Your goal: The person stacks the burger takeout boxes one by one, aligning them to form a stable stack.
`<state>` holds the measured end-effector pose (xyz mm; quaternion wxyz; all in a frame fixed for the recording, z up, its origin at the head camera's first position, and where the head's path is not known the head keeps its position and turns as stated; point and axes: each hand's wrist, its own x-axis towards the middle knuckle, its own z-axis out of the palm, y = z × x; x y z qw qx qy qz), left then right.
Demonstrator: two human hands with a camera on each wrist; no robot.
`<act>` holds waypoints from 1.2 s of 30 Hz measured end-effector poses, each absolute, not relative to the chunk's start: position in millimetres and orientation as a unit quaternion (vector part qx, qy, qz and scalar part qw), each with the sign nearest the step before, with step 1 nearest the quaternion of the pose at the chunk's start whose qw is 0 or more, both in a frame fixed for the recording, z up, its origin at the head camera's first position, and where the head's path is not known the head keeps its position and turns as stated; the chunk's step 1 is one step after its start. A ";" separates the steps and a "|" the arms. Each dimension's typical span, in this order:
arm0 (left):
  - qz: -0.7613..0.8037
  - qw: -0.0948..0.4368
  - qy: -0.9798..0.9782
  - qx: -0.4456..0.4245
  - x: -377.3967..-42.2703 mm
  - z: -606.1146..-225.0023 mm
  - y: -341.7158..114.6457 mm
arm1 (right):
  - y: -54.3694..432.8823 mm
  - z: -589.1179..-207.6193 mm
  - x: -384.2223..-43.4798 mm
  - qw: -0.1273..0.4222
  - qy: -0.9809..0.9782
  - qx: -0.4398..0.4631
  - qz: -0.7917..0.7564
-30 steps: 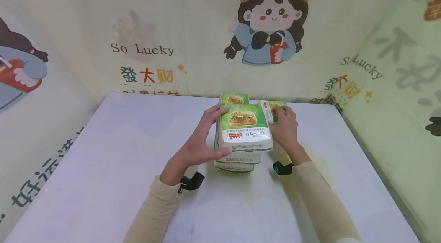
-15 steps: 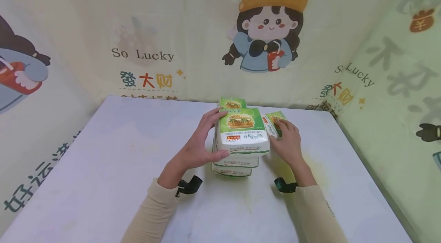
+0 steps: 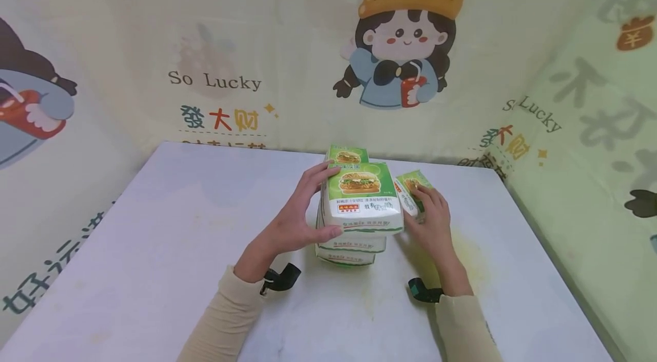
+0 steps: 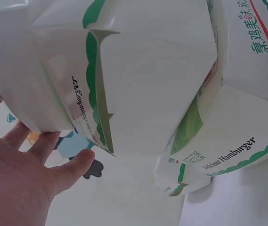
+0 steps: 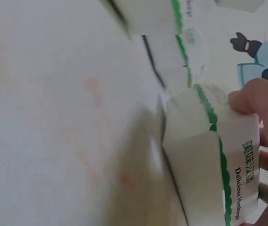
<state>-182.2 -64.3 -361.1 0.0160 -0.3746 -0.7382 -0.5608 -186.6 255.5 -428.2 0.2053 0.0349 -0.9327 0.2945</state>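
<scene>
Green-and-white hamburger boxes stand in a stack on the table. My left hand [image 3: 292,222] grips the top hamburger box [image 3: 364,196] at its left side, thumb at the front and fingers towards the back. Beneath it, the lower boxes [image 3: 346,258] stick out a little at the front. To the right of the stack, my right hand [image 3: 430,216] holds another hamburger box [image 3: 404,194], which sits slightly turned and is partly covered by the fingers. The right wrist view shows my thumb on the lid of this held box [image 5: 195,160], low over or on the white surface.
Behind the stack another hamburger box [image 3: 349,155] shows its top. The white table [image 3: 205,208] ends at a printed cloth wall [image 3: 297,65] at the back, with more cloth on both sides. Black wrist cameras [image 3: 426,292] hang below each wrist.
My right hand has drawn its hamburger box nearer to me and turned it slightly away from the stack. My left hand stays on the top box. The head view has shifted slightly.
</scene>
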 end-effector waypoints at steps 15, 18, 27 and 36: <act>-0.559 0.027 -0.740 -0.373 -181.3 -362.3 -66.7 | 265.2 -425.6 -180.5 0.179 -0.921 0.069 0.339; -0.558 0.025 -0.741 -0.374 -181.6 -362.9 -66.6 | 268.5 -426.1 -178.2 0.175 -0.916 0.078 0.352; -0.556 0.024 -0.740 -0.379 -180.4 -362.0 -66.2 | 282.1 -430.7 -175.6 0.128 -0.918 -0.001 0.375; -0.554 0.023 -0.741 -0.379 -179.9 -359.2 -64.9 | 292.1 -438.2 -175.7 0.051 -0.905 -0.028 0.421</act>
